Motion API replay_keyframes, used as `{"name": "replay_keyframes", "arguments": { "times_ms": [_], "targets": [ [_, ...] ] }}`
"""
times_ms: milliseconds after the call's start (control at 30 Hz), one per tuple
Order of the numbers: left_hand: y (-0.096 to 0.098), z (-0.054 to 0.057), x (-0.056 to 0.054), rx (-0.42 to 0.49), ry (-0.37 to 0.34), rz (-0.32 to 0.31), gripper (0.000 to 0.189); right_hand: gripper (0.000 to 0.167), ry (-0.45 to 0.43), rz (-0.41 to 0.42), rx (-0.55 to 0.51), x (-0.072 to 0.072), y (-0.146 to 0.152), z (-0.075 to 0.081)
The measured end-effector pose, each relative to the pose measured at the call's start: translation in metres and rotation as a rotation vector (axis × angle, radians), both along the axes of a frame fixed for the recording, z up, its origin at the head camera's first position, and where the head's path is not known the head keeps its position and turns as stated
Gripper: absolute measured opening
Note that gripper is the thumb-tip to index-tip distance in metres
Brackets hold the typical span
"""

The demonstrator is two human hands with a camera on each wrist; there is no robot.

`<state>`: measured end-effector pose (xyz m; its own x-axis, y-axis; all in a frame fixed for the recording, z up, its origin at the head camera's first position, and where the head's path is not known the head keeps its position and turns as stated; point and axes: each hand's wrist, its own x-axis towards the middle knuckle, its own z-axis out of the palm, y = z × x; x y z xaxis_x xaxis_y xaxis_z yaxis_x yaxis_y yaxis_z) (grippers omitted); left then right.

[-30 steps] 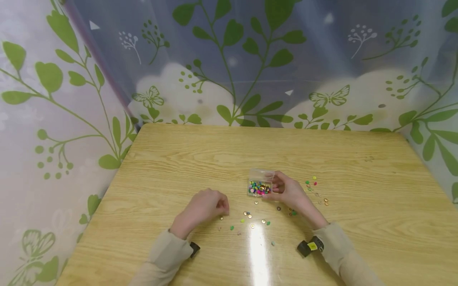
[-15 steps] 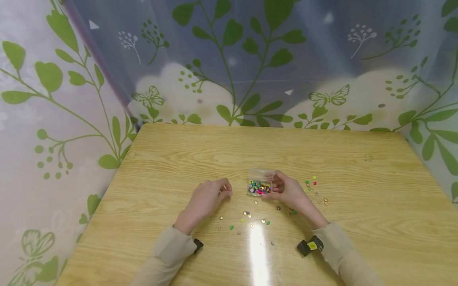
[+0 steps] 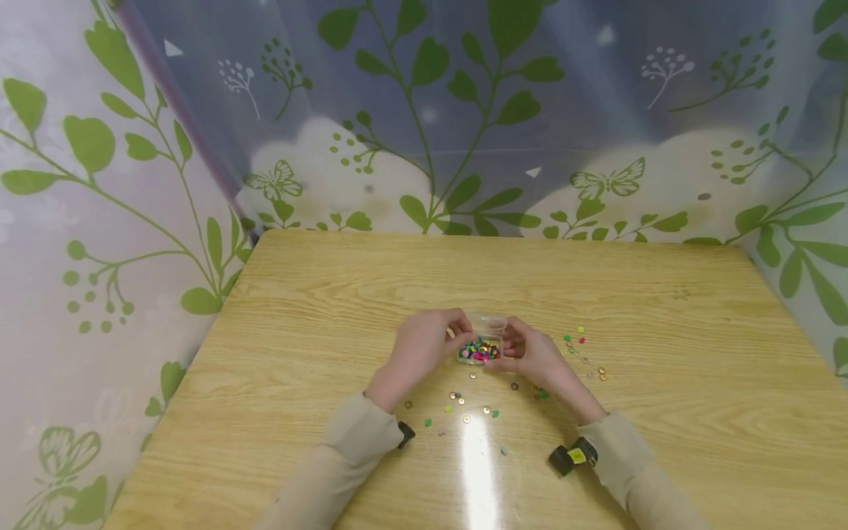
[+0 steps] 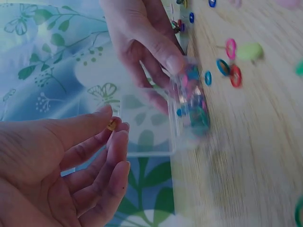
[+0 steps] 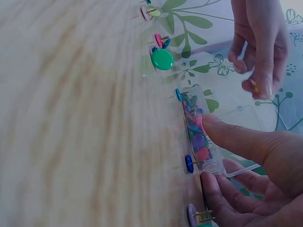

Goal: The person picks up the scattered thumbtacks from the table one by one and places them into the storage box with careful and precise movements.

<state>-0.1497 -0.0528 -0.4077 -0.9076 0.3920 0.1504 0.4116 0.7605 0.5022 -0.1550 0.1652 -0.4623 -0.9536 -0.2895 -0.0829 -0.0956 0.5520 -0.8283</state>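
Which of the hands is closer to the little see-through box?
The right. The right hand grips the right side of the clear box, while the left hand, pinching a gold tack, is just above the box's left side without touching it.

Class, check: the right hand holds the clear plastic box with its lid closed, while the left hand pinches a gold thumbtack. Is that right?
Not quite: the lid is open, as the left wrist view shows. The right hand holds the clear plastic box; the left hand pinches a gold thumbtack.
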Motion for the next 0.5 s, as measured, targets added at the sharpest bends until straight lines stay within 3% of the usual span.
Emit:
{"name": "replay_keyframes", "arguments": {
  "times_ms": [233, 500],
  "targets": [
    [0.009, -0.003, -0.002, -0.003, -0.015, 0.015, 0.018, 0.065, -0.005, 0.007, 0.014, 0.0, 0.0, -0.001],
    [-0.011, 0.004, 0.004, -0.012, 0.002, 0.045, 0.016, 0.065, -0.01, 0.005, -0.005, 0.0, 0.0, -0.001]
  ]
}}
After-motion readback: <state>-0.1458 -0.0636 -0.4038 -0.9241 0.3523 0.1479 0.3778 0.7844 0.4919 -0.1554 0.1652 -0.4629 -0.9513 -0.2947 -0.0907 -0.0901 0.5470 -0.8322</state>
